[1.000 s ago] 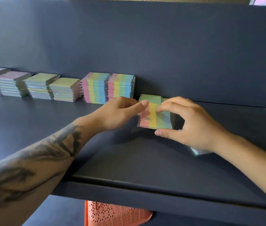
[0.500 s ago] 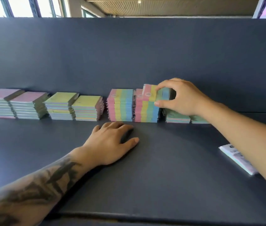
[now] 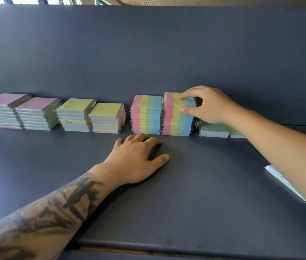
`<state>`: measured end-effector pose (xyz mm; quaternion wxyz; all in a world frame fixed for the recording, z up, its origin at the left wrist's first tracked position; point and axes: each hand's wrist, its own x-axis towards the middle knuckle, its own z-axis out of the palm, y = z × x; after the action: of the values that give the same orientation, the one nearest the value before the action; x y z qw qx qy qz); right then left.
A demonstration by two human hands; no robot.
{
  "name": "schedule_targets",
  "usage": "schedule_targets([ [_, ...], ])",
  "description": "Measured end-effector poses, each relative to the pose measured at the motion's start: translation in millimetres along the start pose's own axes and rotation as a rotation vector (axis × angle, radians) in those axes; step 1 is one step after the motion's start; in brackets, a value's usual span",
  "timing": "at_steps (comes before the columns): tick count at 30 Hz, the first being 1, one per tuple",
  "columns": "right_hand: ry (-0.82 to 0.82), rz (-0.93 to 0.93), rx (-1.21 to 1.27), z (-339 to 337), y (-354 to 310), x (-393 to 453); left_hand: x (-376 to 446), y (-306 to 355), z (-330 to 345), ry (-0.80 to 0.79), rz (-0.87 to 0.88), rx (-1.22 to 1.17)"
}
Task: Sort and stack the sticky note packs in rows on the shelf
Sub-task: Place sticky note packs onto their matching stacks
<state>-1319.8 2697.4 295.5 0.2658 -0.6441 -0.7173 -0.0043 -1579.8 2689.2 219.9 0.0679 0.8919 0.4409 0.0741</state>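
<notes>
Stacks of sticky note packs stand in a row along the back of the dark shelf point(image 3: 204, 194). My right hand point(image 3: 204, 106) pinches the top striped pack point(image 3: 174, 100) lying flat on the right rainbow stack point(image 3: 176, 121), thumb at its front, fingers over the top. A second rainbow stack point(image 3: 146, 115) stands just left of it. My left hand point(image 3: 137, 162) rests palm down on the shelf in front of the rainbow stacks, holding nothing.
Two pink-topped stacks point(image 3: 20, 111) and two yellow-topped stacks point(image 3: 90, 115) fill the left of the row. Low green-topped stacks point(image 3: 214, 130) lie behind my right wrist. A loose pack point(image 3: 283, 181) lies at the right, partly under my forearm.
My right hand carried the striped pack from the shelf front up onto the right rainbow stack, where it now lies level. My left hand let go and settled flat on the shelf.
</notes>
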Motion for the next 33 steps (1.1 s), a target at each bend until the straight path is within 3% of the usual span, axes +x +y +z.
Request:
schedule_targets([
  [11, -0.062, 0.035, -0.091, -7, -2, -16, -2, 3, -3, 0.021, 0.005, 0.012],
  [16, -0.059, -0.005, -0.086, -23, 2, -55, -3, 19, -7, 0.045, 0.091, 0.025],
  [20, -0.063, 0.0, -0.105, -41, 21, -104, 0, 60, -8, 0.021, 0.206, 0.015],
  [25, -0.051, 0.137, -0.162, -63, 64, -168, 17, 136, 3, 0.036, 0.414, 0.046],
  [33, -0.053, 0.369, -0.085, -90, 108, -249, 41, 225, 30, -0.044, 0.521, -0.155],
])
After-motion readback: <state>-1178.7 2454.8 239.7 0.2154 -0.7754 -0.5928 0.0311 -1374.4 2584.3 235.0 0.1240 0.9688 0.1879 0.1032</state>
